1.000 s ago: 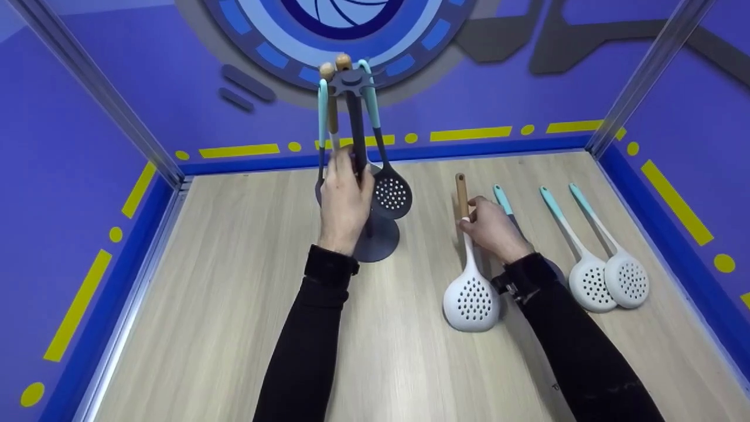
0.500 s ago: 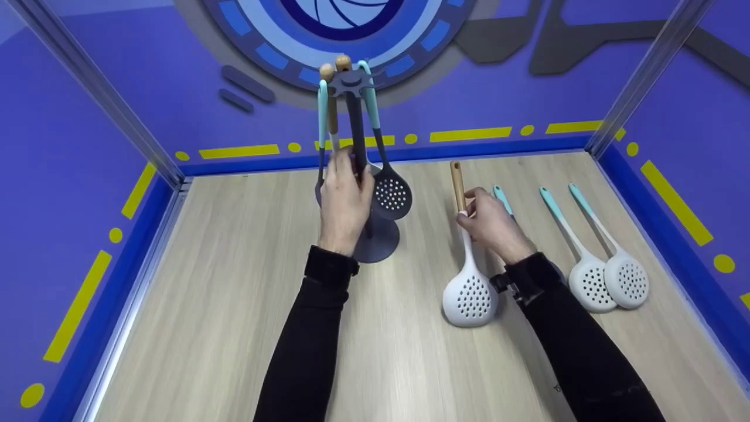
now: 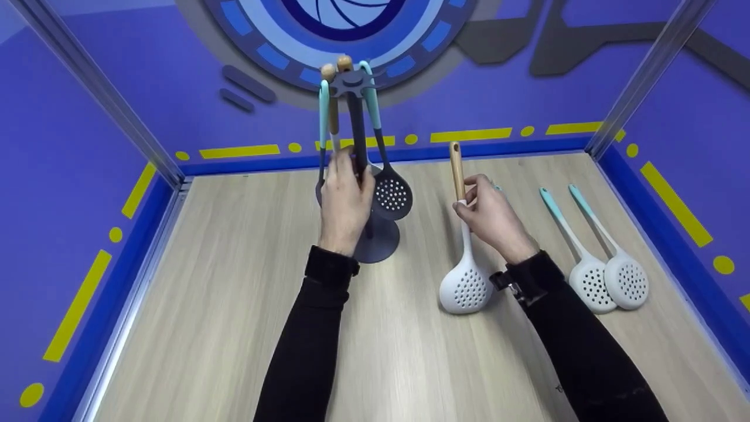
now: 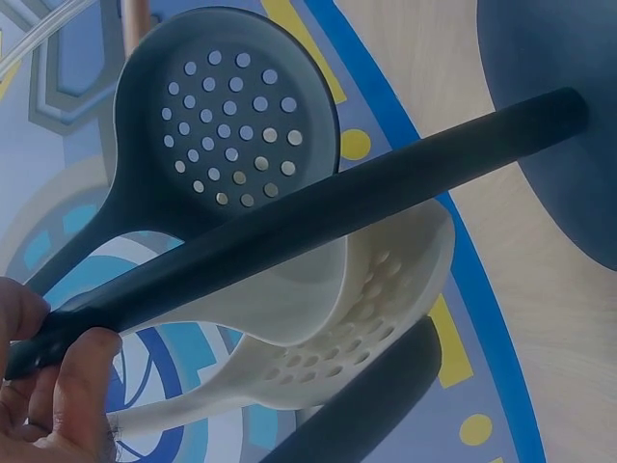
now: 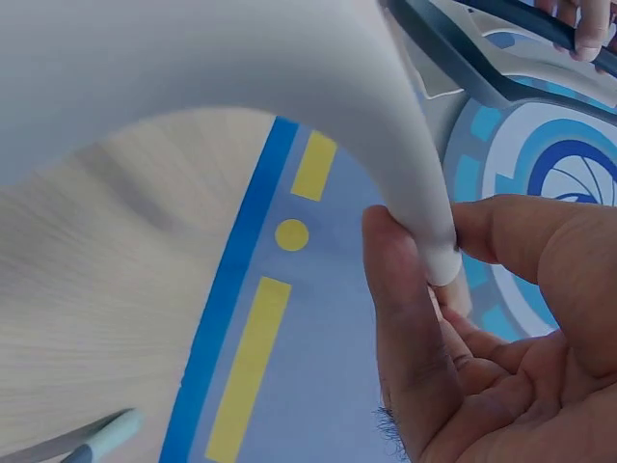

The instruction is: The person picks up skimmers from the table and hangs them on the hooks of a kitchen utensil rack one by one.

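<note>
My left hand [image 3: 344,205] grips the dark post of a utensil stand [image 3: 378,241]; in the left wrist view its fingers [image 4: 87,376] curl round the post [image 4: 289,227]. Several utensils hang there, among them a black skimmer [image 3: 392,193] with a mint handle and, behind the post, white perforated ones [image 4: 318,357]. To the right of the stand, my right hand [image 3: 493,220] pinches a white skimmer [image 3: 467,287] between thumb and fingers, where its neck [image 5: 424,203] meets the wooden handle [image 3: 456,170]. The handle end is tipped up, with the perforated bowl below.
Two white skimmers with mint handles, one [image 3: 592,284] overlapped by the other [image 3: 627,280], lie at the right of the wooden table [image 3: 234,305]. Another mint handle [image 3: 498,187] is mostly hidden behind my right hand. Blue printed panels [image 3: 498,105] wall the table's back and sides.
My right hand has risen and moved slightly away from me with the white skimmer, whose handle end and bowl are both higher in view. My left hand keeps its place on the post.
</note>
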The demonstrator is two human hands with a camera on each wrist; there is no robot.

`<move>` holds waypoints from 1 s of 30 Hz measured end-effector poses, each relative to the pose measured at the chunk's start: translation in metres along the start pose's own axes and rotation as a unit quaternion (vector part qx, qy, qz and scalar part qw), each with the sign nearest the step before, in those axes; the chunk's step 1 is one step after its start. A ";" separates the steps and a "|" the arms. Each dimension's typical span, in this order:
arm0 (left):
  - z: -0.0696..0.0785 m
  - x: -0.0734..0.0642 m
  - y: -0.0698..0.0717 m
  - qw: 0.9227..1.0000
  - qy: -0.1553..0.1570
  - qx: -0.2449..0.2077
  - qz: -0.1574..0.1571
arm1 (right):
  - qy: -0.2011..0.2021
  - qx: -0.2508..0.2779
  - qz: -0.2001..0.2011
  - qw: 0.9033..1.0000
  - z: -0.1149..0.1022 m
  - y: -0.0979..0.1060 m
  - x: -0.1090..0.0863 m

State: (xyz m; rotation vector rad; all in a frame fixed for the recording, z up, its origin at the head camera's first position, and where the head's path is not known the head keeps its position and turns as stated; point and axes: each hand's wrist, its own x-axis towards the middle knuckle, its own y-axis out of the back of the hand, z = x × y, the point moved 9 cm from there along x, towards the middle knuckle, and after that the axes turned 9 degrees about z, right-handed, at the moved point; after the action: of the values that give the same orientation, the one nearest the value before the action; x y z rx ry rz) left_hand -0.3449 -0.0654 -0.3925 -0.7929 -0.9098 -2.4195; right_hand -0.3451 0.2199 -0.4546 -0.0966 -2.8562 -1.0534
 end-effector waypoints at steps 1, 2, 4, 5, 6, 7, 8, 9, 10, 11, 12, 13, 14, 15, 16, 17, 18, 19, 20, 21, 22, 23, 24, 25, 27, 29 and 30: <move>0.000 0.000 0.000 1.000 0.000 0.000 0.000 | 0.002 0.001 0.003 1.000 -0.002 0.001 0.000; 0.000 0.000 0.000 1.000 0.000 0.000 0.000 | 0.004 0.001 0.006 1.000 -0.004 0.002 0.000; 0.000 0.000 0.000 1.000 0.000 0.000 0.000 | 0.008 0.001 0.011 1.000 -0.008 0.005 0.000; 0.000 0.000 -0.001 1.000 0.001 0.001 -0.001 | 0.010 0.002 0.014 1.000 -0.009 0.006 0.000; 0.000 0.000 -0.001 1.000 0.001 0.001 -0.001 | 0.012 0.002 0.016 1.000 -0.011 0.007 0.001; 0.000 0.000 -0.001 1.000 0.001 0.001 -0.001 | 0.014 0.003 0.019 1.000 -0.013 0.009 0.001; 0.000 0.000 -0.001 1.000 0.001 0.002 -0.001 | 0.017 0.003 0.022 1.000 -0.014 0.010 0.001; 0.000 0.000 -0.001 1.000 0.001 0.003 0.000 | 0.020 0.004 0.025 0.999 -0.016 0.011 0.001; 0.000 0.000 -0.001 1.000 0.001 0.004 0.000 | 0.023 0.006 0.027 0.999 -0.018 0.012 0.001; 0.000 0.000 -0.001 1.000 0.001 0.005 0.000 | 0.026 0.007 0.029 0.999 -0.020 0.013 0.001; 0.000 0.000 0.000 1.000 0.001 0.006 0.001 | 0.029 0.008 0.030 0.999 -0.021 0.013 0.002; 0.000 0.000 -0.001 1.000 0.000 0.007 0.001 | 0.032 0.008 0.031 0.999 -0.023 0.014 0.002; 0.000 0.000 0.000 1.000 0.001 0.008 0.001 | 0.035 0.008 0.032 0.999 -0.025 0.015 0.002; 0.000 0.000 0.000 1.000 0.001 0.009 0.001 | 0.036 0.007 0.031 0.999 -0.026 0.015 0.002; 0.000 0.000 0.000 1.000 0.001 0.010 0.002 | 0.038 0.006 0.031 0.999 -0.028 0.016 0.002; 0.000 0.000 0.000 1.000 0.001 0.010 0.002 | 0.040 0.006 0.031 0.999 -0.029 0.016 0.002; 0.000 0.000 0.000 1.000 0.002 0.010 0.003 | 0.043 0.006 0.031 0.999 -0.031 0.016 0.003; 0.000 0.000 0.000 1.000 0.002 0.010 0.003 | 0.045 0.006 0.031 0.998 -0.032 0.017 0.003; 0.000 0.000 0.000 1.000 0.002 0.010 0.003 | 0.048 0.006 0.030 0.998 -0.034 0.017 0.003; 0.001 0.000 0.000 1.000 0.002 0.010 0.004 | 0.050 0.007 0.030 0.998 -0.035 0.018 0.003; 0.001 0.000 0.000 1.000 0.002 0.010 0.004 | 0.053 0.010 0.030 0.998 -0.036 0.018 0.003; 0.001 0.000 0.000 1.000 0.002 0.010 0.004 | 0.056 0.012 0.029 0.998 -0.038 0.019 0.004; 0.001 0.000 0.000 1.000 0.002 0.010 0.004 | 0.057 0.014 0.028 0.998 -0.039 0.019 0.004; 0.001 0.000 0.000 1.000 0.003 0.010 0.003 | 0.059 0.016 0.026 0.998 -0.040 0.019 0.004; 0.001 0.000 0.000 1.000 0.006 0.011 0.002 | 0.062 0.018 0.023 0.998 -0.043 0.020 0.004; 0.001 0.001 0.000 1.000 0.010 0.012 0.000 | 0.065 0.018 0.020 0.997 -0.046 0.021 0.003; 0.001 0.001 0.000 1.000 0.011 0.011 -0.001 | 0.068 0.017 0.020 0.997 -0.047 0.021 0.003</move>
State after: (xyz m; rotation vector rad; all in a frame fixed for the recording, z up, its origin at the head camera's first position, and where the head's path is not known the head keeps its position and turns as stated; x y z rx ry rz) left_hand -0.3451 -0.0648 -0.3914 -0.7567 -0.9290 -2.4106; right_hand -0.3435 0.2050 -0.4049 -0.0775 -2.7378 -0.9645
